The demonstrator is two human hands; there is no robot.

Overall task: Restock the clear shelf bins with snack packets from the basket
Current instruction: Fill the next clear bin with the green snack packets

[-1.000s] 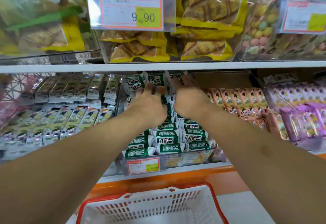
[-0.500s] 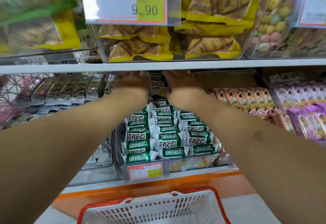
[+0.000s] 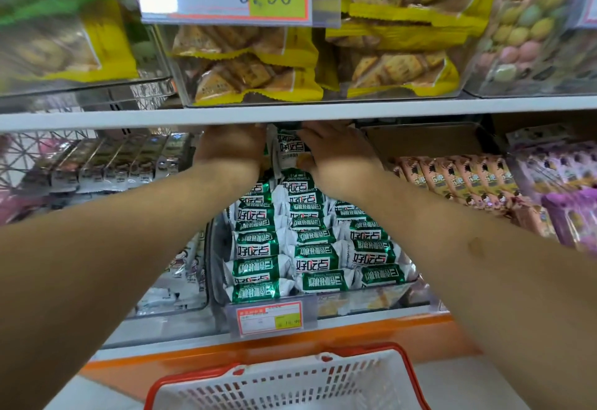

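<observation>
Both hands are way back in the clear bin (image 3: 223, 267) under the upper shelf (image 3: 290, 112), and the grip on each is hard to judge. The left hand (image 3: 231, 147) has its fingertips hidden behind the shelf edge, so I can't tell if it's clenched or grasping anything. The right hand (image 3: 336, 154) lies with fingers fairly flat against an upright green-and-white packet (image 3: 287, 147) standing between the two hands, long axis vertical. Below it, the rest of the snack packets (image 3: 310, 241) are glossy, crinkly pillow packs stacked in three rows, long axes running left-right, printed faces up toward the camera. The white plastic basket (image 3: 284, 383), slotted with a red rim, sits low in front, below the orange shelf base.
</observation>
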